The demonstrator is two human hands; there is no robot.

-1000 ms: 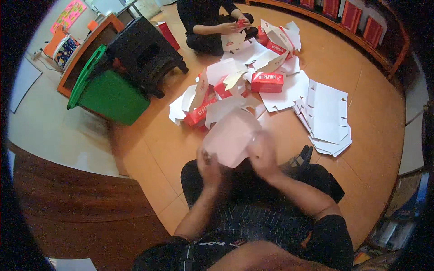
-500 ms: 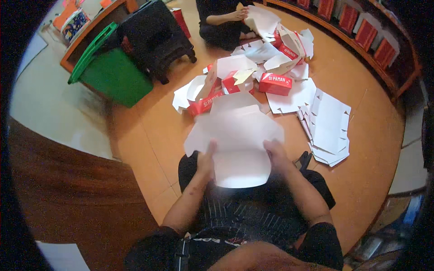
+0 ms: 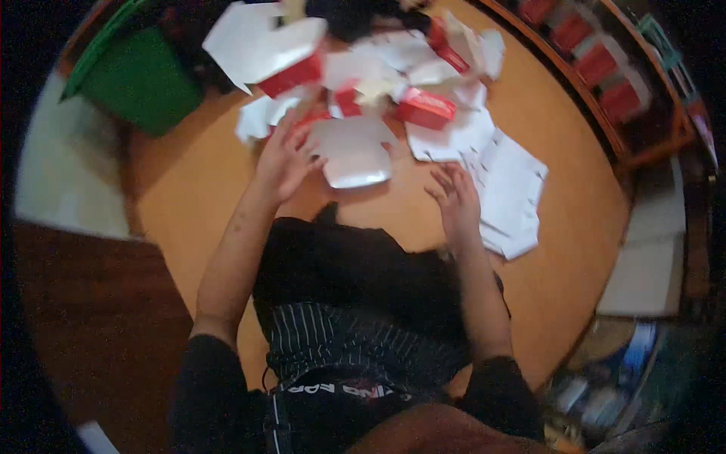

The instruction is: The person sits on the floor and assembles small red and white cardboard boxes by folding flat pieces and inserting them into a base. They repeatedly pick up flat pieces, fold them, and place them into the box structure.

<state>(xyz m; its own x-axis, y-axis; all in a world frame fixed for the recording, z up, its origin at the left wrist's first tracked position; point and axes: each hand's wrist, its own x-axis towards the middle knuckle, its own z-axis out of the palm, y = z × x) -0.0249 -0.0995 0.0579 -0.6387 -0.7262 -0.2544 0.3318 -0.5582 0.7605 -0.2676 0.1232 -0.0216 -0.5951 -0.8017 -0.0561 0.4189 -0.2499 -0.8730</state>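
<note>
Since the earlier frame, the flat white cardboard box blank (image 3: pixel 354 155) has been laid on the orange floor (image 3: pixel 189 197); left hand (image 3: pixel 283 159) touches it, nearer than the right hand (image 3: pixel 456 198), fingers spread, just right of it.

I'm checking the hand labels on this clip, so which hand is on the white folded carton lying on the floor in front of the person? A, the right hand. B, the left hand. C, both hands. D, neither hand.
B: the left hand rests at the left edge of the white folded carton, while the right hand hovers open, apart from it, beside the stack of flat white carton blanks.
</note>
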